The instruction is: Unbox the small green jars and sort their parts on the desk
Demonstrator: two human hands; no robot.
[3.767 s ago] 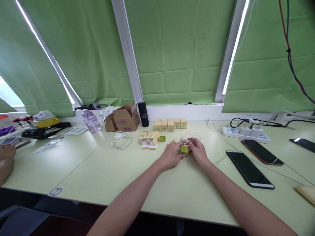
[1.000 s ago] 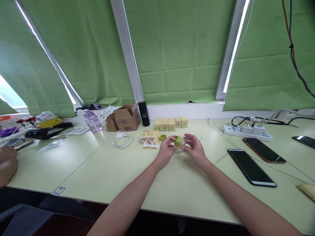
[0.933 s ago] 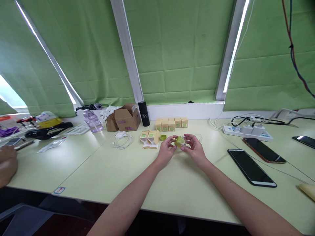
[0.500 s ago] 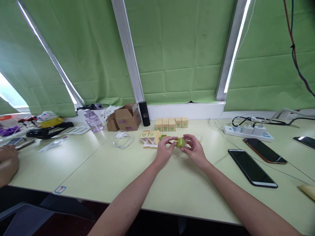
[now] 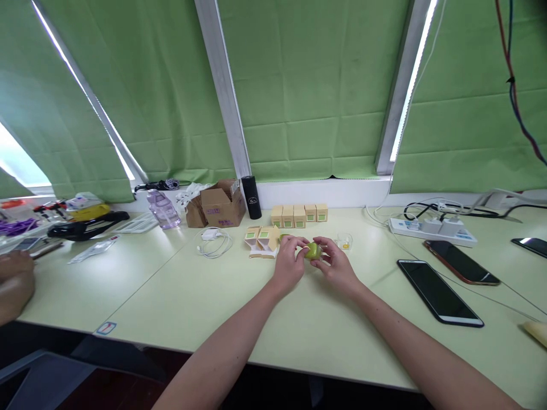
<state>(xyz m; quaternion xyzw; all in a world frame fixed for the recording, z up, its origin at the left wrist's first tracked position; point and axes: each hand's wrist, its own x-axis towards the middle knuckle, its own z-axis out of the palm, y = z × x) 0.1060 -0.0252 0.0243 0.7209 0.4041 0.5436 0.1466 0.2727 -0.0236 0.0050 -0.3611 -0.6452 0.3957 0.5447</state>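
Note:
Between both hands, just above the table, is a small rounded olive-green object (image 5: 314, 250) with a glossy surface; its kind cannot be told. My left hand (image 5: 289, 263) pinches its left side between thumb and fingers. On the right side my right hand (image 5: 337, 265) grips it with curled fingertips and thumb. Left of my left hand stand opened cardboard boxes (image 5: 261, 239) with green-framed labels. A small clear plastic container (image 5: 344, 241) with a yellow bit in it lies beyond my right hand. Another green thing behind my left fingers is mostly hidden.
Several small closed cardboard boxes (image 5: 294, 215) stand behind my hands. A white cable (image 5: 216, 242), a brown carton (image 5: 222, 205) and a black bottle (image 5: 251, 196) are left. Phones (image 5: 440, 291) and a power strip (image 5: 431, 229) lie right. Another person's hand (image 5: 16, 285) is far left.
My left thumb and fingers have moved in against the green object, covering a pale piece that stuck out on its left. The clear container shows more fully beside my right hand.

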